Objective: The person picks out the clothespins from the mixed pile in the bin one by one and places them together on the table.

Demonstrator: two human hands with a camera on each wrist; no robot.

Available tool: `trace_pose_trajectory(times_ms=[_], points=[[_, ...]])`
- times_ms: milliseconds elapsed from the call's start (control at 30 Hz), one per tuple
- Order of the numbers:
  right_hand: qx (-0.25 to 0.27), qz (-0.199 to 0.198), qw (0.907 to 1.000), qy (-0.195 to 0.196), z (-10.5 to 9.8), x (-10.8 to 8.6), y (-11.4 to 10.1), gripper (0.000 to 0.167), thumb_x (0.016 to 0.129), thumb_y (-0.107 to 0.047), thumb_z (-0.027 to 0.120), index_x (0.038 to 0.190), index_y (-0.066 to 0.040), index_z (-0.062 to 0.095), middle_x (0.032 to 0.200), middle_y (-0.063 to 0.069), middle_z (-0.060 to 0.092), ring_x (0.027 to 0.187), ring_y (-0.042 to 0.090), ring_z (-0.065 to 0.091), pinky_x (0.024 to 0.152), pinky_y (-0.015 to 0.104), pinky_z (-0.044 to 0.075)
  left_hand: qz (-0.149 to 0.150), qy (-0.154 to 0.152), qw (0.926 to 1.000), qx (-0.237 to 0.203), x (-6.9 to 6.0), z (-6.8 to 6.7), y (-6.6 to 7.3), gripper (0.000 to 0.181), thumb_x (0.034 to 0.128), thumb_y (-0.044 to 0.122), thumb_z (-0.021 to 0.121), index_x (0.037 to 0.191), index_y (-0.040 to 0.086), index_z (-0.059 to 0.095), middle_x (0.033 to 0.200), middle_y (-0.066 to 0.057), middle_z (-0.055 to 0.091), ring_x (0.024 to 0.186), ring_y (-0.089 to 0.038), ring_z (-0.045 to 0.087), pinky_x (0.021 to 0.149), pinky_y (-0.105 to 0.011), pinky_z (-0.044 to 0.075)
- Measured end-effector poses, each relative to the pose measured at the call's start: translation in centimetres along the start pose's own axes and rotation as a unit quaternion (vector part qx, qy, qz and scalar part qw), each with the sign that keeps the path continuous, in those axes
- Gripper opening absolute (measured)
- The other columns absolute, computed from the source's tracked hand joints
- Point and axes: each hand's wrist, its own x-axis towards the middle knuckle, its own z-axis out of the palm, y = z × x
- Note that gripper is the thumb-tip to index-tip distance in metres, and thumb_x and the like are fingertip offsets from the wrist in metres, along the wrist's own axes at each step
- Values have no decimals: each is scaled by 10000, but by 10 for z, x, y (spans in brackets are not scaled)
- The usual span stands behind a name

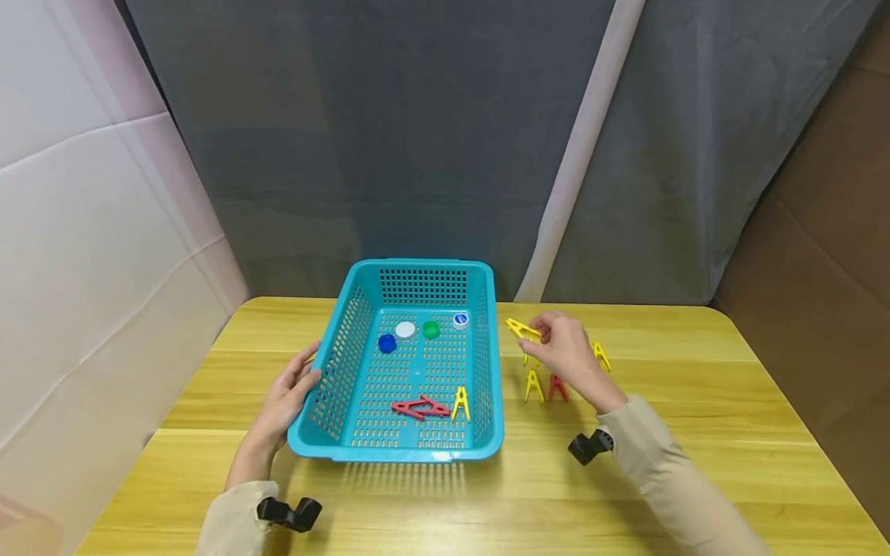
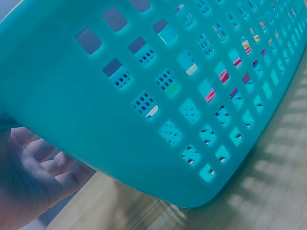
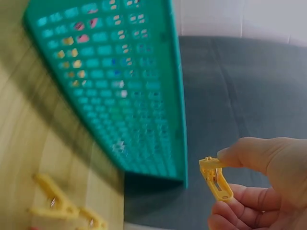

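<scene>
A blue-green basket sits on the table, with two red clothespins and one yellow clothespin near its front inside. My left hand holds the basket's left rim; in the left wrist view that hand shows at the basket's edge. Just right of the basket, my right hand pinches a yellow clothespin above the table. The right wrist view shows this clothespin between thumb and fingers of the hand.
Blue, white and green caps and a blue-and-white one lie at the back of the basket. On the table right of it lie a red clothespin and several yellow ones.
</scene>
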Motion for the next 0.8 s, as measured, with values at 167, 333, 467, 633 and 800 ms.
trace_pose_trajectory(times_ms=[167, 333, 467, 633, 800], points=[[-72, 13, 9998, 160, -5, -6, 19, 247, 784, -129, 739, 932, 52, 657, 843, 154, 607, 704, 223, 544, 623, 335, 481, 37, 25, 10000, 59, 0, -1, -1, 522, 1021, 160, 379, 1485, 12, 192, 1416, -290, 318, 1001, 60, 512, 796, -163, 451], [-200, 36, 9990, 394, -12, -15, 42, 243, 771, -117, 752, 904, 63, 659, 805, 158, 603, 682, 226, 551, 605, 339, 465, 2, 30, 10000, 22, 0, -1, -1, 523, 1019, 157, 380, 1485, 11, 191, 1416, -290, 314, 1002, 56, 513, 799, -164, 451], [-286, 92, 9981, 545, -16, -24, 59, 237, 760, -100, 761, 880, 77, 660, 779, 165, 601, 665, 229, 551, 596, 337, 456, -35, 24, 10000, 2, 1, 0, -1, 529, 1019, 164, 380, 1488, 17, 183, 1422, -283, 311, 1006, 59, 508, 802, -159, 446], [-378, 293, 9975, 528, -19, -37, 77, 238, 764, -98, 754, 870, 89, 654, 774, 170, 598, 669, 238, 552, 600, 347, 454, -25, 15, 10000, -23, 1, 0, -1, 533, 1018, 168, 385, 1485, 10, 184, 1418, -282, 309, 1013, 52, 508, 804, -161, 448], [-398, 399, 9974, 440, -18, -49, 91, 231, 770, -90, 741, 863, 104, 657, 751, 163, 623, 653, 226, 559, 592, 346, 463, 21, 41, 10000, -45, 0, 0, -2, 528, 1017, 165, 390, 1479, -1, 197, 1403, -290, 316, 1005, 45, 518, 800, -165, 454]])
